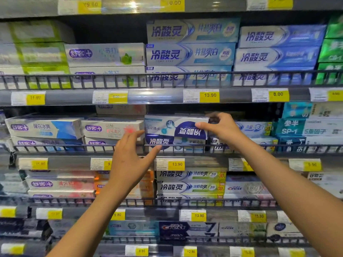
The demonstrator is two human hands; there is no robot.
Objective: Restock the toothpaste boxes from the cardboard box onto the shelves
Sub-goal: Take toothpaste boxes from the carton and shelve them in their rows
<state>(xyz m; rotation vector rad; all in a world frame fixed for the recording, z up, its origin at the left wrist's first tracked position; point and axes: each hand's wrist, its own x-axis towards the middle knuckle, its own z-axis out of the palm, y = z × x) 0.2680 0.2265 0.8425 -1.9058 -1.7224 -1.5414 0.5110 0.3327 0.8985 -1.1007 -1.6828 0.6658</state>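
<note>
A white and dark blue toothpaste box (174,127) lies upside down on top of a matching box (172,141) on the second shelf from the top, behind the wire rail (74,146). My right hand (220,127) grips its right end, thumb on the front face and fingers over the top. My left hand (130,156) hovers in front of the rail just left of the box, fingers spread and straight, holding nothing. The cardboard box is out of view.
Rows of toothpaste boxes fill the shelves above, below and to both sides. Purple-logo boxes (111,128) sit directly left, blue ones (254,127) directly right. Yellow price tags (176,164) line each shelf edge. A dark gap (109,30) opens on the top shelf.
</note>
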